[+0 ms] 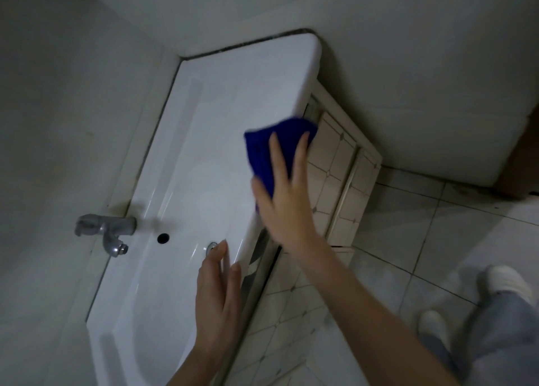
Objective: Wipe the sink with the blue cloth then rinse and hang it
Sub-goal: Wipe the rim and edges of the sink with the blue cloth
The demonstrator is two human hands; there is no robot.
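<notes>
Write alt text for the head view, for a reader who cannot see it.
A right hand presses a dark blue cloth flat-fingered onto the rim of a white ceramic sink. The open left hand is by the rim, opposite a grey metal tap.

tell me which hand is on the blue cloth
The right hand, fingers flat on the blue cloth at the front edge of the sink. The left hand holds nothing, resting on the rim near the drain.

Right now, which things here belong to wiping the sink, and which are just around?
For the job: blue cloth, sink, tap for rinsing, right hand pressing the cloth, left hand at the sink's front edge.
Just there: tiled cabinet, floor, white shoes.
</notes>
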